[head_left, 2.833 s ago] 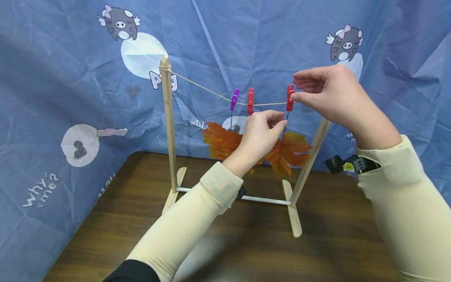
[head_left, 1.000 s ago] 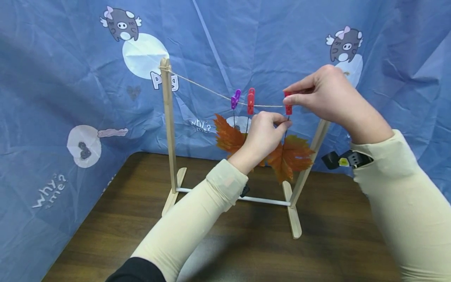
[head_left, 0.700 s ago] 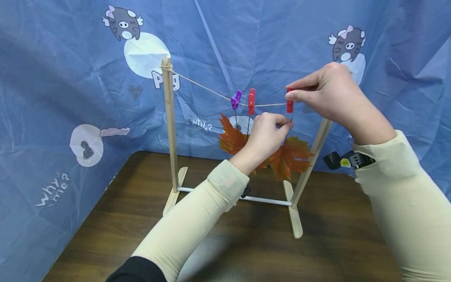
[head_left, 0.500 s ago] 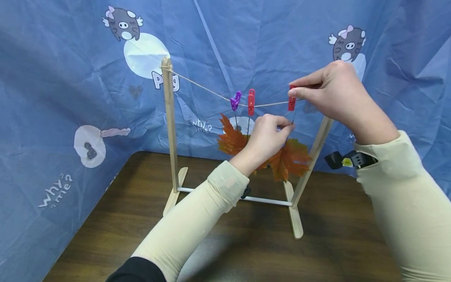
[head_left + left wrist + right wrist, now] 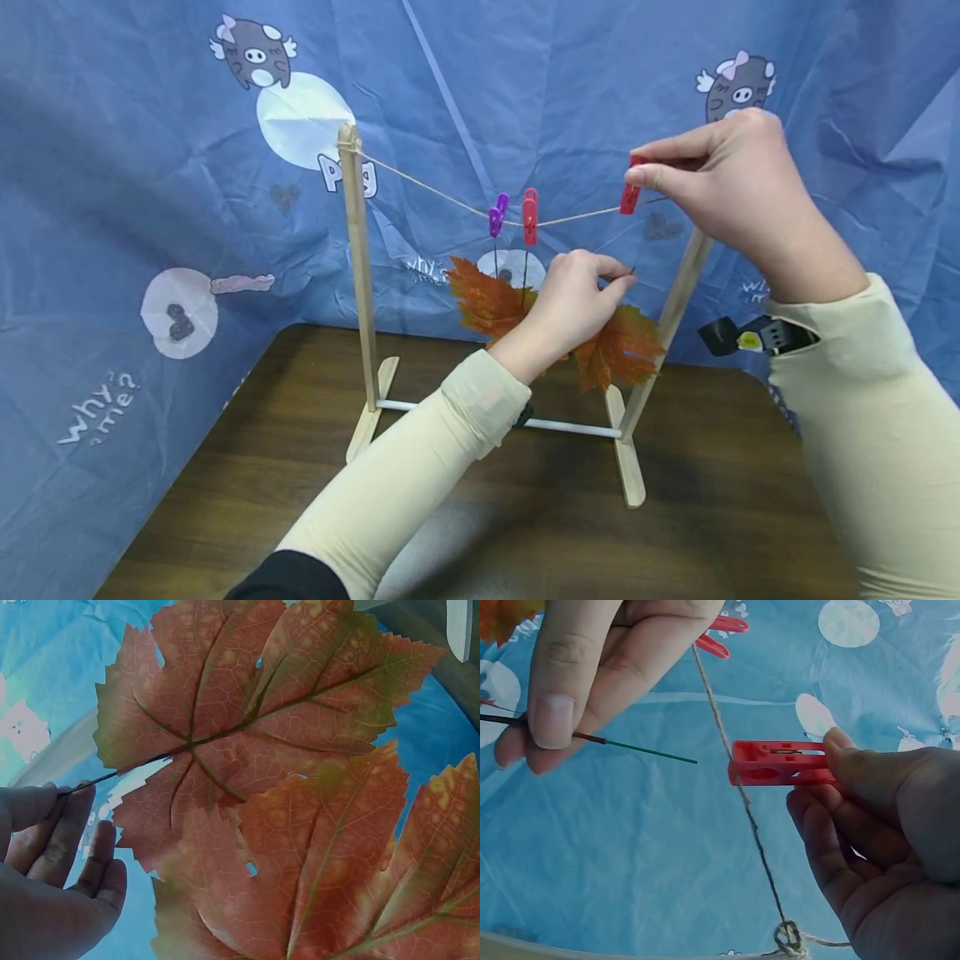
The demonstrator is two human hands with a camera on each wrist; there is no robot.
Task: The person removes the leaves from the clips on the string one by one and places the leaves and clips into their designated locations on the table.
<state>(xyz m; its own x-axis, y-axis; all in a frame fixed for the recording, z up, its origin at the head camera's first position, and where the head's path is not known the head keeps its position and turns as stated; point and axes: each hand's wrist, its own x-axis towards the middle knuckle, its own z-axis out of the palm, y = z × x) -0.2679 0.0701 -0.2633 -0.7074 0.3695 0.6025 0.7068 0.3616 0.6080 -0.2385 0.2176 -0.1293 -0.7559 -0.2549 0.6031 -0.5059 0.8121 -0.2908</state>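
My left hand point(image 5: 577, 292) pinches the dark stem point(image 5: 585, 736) of an orange-red artificial maple leaf point(image 5: 618, 346). The stem's green tip points toward a red clothespin point(image 5: 776, 763), with a gap between them. Thumb and fingers of my right hand point(image 5: 738, 175) squeeze that clothespin by its handle end. Its nose overlaps the string point(image 5: 714, 701) in the right wrist view. Further left along the line, a purple clothespin point(image 5: 498, 215) and another red clothespin point(image 5: 530, 217) are clipped. Thin stems run down from them to orange leaves point(image 5: 483, 300), partly hidden behind my left hand.
The string hangs from a wooden stand with a left post point(image 5: 356, 267), a right post point(image 5: 678, 292) and a white crossbar point(image 5: 570, 427). It stands on a brown table point(image 5: 562, 517). A blue printed cloth point(image 5: 450, 75) hangs behind.
My right hand has gone from loosely beside the red clothespin to squeezing it, then drawn it up and right, raising the string. The stem has come away from the clothespin; my left hand has lowered slightly.
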